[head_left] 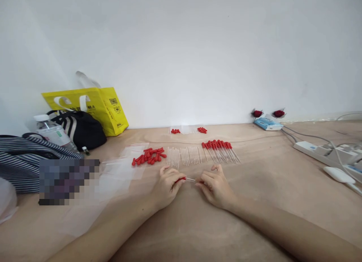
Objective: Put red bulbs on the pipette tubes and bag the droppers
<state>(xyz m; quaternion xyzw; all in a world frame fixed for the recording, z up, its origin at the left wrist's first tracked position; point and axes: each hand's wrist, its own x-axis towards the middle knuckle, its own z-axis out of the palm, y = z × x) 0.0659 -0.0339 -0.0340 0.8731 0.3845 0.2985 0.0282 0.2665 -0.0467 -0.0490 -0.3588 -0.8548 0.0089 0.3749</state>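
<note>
A red bulb (181,179) was pinched by the left hand (169,187); the clear tube (190,179) was aligned sideways, its tip seemingly held in the grip of the right hand (214,186).

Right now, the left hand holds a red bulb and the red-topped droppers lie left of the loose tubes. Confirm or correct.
Wrong side: in the head view, the red-topped droppers lie right of the loose tubes. A red bulb is in the grip of the left hand.
</note>
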